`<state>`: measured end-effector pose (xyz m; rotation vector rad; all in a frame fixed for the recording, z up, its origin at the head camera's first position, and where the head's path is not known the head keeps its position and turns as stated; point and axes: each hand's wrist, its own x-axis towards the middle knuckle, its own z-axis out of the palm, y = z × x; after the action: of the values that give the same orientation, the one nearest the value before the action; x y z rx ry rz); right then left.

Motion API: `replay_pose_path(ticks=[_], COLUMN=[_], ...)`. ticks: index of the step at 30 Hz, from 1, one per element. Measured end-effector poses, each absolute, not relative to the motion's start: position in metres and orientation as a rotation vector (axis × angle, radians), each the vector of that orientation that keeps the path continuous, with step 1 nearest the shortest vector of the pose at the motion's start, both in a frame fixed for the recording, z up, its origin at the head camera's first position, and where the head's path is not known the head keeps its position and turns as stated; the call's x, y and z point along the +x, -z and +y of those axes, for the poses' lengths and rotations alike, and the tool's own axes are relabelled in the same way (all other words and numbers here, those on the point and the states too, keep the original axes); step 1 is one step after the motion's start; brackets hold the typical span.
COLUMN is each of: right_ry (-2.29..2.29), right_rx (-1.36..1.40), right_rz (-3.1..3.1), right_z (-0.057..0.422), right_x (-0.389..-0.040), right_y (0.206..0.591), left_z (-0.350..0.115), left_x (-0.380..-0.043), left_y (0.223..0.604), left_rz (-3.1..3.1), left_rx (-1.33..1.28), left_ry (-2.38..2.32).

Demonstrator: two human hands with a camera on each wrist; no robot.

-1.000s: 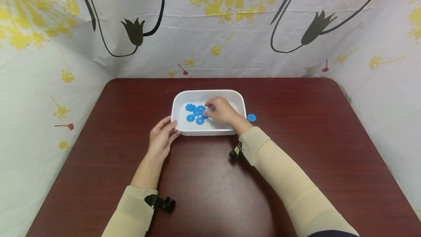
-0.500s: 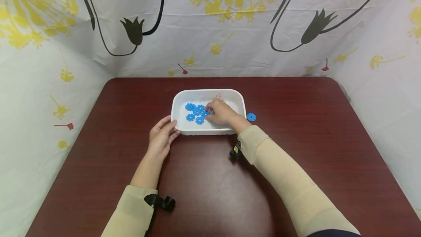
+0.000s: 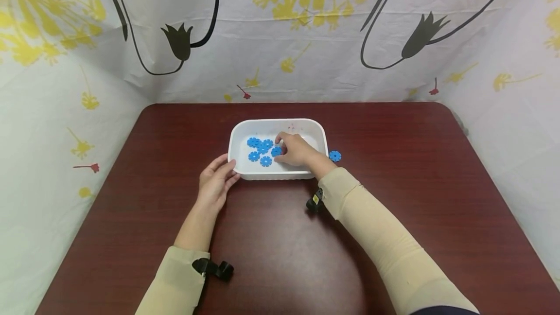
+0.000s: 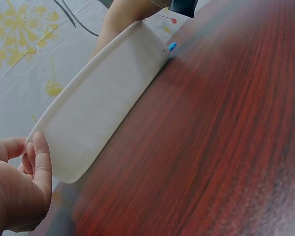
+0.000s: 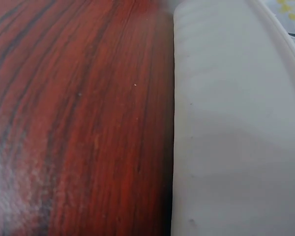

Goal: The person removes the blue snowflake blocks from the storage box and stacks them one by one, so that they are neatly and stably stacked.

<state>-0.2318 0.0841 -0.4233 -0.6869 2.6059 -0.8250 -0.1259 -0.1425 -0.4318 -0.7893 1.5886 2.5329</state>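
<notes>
A white plastic tub (image 3: 275,176) holds several blue notched snowflake discs (image 3: 266,161), mostly grouped in its left half. My left hand (image 3: 213,184) grips the tub's near left corner; the left wrist view shows thumb and fingers of that hand (image 4: 24,182) at the rim. Inside the tub, my right hand (image 3: 296,150) reaches down with thumb and index finger spread apart. One blue disc (image 3: 276,151) lies between those two fingertips, at the right of the group. In the right wrist view, only the tub's outer wall (image 5: 236,128) and tabletop show, the hand itself out of sight.
A single blue disc (image 3: 335,156) lies on the dark red wooden table (image 3: 402,174), just right of the tub. White cloth (image 3: 332,81) with yellow and grey flower prints hangs behind the table and along both sides.
My right hand's thumb and index finger closed in at the discs, then spread wider; a disc now shows between them, slightly apart from the group. My left hand stays on the tub.
</notes>
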Motion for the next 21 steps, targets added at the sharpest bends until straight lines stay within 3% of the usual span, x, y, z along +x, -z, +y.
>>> replay_pose_path(ticks=[21], right_ry=[0.896], right_rx=[-0.706], right_rz=[2.677], right_z=[0.0892], right_x=[-0.2303], right_y=[0.4191], left_z=[-0.1413], left_x=[-0.124], left_y=[0.4306], left_rz=[1.596], left_rx=[-0.769], left_ry=[-2.537])
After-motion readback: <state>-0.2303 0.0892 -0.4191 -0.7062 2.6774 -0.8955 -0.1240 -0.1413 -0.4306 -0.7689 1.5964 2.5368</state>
